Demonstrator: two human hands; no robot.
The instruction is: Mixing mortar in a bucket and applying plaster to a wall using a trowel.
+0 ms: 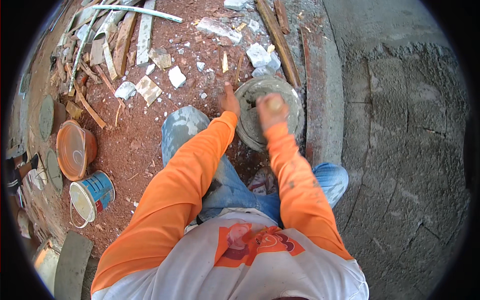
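A round bucket (295, 95), its rim caked grey, stands between my bent knees and holds wet mortar (255, 127). My left hand (229, 102) grips the bucket's left rim, thumb pointing up. Over the mortar, my right hand (272, 112) is closed round the wooden handle (275, 104) of what looks like a trowel. The hand is slightly blurred, and the trowel's blade is mostly hidden below it.
Rubble (176, 77) and scrap wood (125, 45) litter the red soil ahead. Left are an orange bucket (75, 150) and a blue-and-white paint bucket (92, 195). A wooden plank (280, 42) lies beyond the bucket. Rough grey concrete (405, 165) spreads along my right.
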